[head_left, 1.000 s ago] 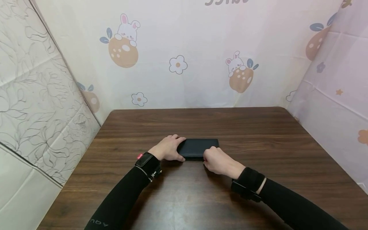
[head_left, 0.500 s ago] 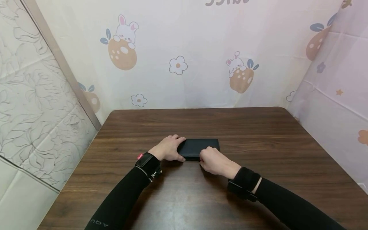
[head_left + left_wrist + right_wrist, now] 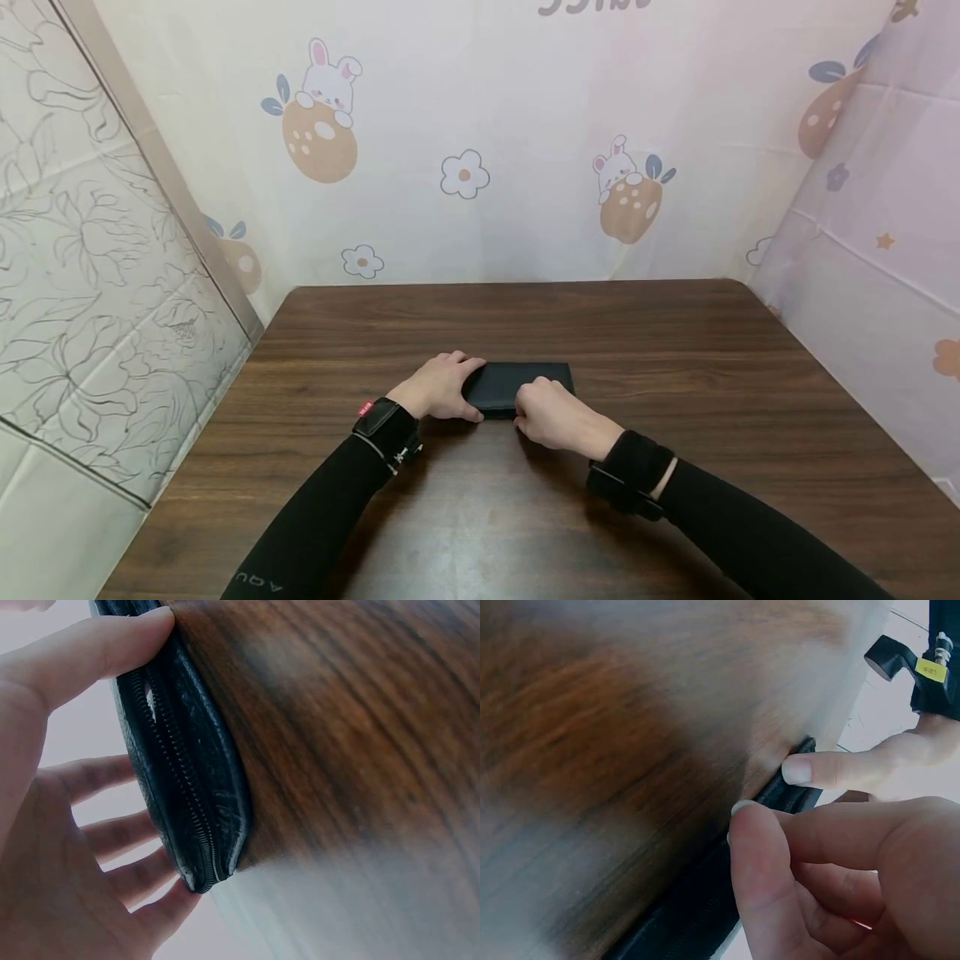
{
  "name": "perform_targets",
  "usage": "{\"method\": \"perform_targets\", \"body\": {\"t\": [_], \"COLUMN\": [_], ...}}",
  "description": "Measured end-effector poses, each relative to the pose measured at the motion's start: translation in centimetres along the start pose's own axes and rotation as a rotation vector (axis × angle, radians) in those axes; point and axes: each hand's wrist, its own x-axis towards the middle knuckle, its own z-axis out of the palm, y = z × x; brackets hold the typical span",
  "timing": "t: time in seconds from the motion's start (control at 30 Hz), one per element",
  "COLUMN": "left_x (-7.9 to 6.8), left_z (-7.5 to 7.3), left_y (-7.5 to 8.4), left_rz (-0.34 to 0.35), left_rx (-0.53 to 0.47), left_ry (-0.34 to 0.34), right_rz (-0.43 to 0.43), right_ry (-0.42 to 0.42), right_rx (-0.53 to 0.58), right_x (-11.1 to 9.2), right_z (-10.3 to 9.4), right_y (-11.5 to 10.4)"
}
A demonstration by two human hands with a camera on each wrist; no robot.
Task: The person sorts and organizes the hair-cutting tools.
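A black zip wallet lies on the table. My left hand grips its left end, thumb on the near edge and the other fingers spread along the far side. Between the wallet's edges run the zipper teeth, with a small pale gap showing near the thumb. My right hand is at the near edge, right of the left thumb. Its thumb and index finger pinch at the zipper; the zipper pull itself is hidden by the fingertips.
The dark wood table reaches back to a pale curtain printed with rabbits and flowers. Patterned panels stand on the left, and another curtain hangs at the right. Black bands circle both wrists.
My right hand has slid left along the wallet's near edge, fastest at first, toward the left thumb. The left hand and the wallet have stayed in place.
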Motion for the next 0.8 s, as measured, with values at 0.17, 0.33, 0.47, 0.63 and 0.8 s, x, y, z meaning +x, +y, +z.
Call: {"method": "perform_targets", "body": {"t": [0.17, 0.33, 0.47, 0.63, 0.8], "left_x": [0.0, -0.1, -0.1, -0.3, -0.4], "left_z": [0.0, 0.0, 0.0, 0.1, 0.1], "left_y": [0.1, 0.3, 0.5, 0.5, 0.6], "left_rz": [-0.006, -0.009, -0.003, 0.000, -0.007], "left_rx": [0.007, 0.005, 0.007, 0.010, 0.012], "left_ry": [0.000, 0.001, 0.008, 0.007, 0.003], "right_rz": [-0.002, -0.032, -0.070, -0.086, -0.087], "right_ry": [-0.006, 0.000, 0.009, 0.017, 0.023], "right_rx": [0.005, -0.003, -0.004, 0.002, 0.011], "right_x": [0.2, 0.4, 0.5, 0.5, 0.5], "right_z": [0.0, 0.4, 0.8, 1.1, 1.2], "right_y": [-0.1, -0.4, -0.5, -0.6, -0.8]}}
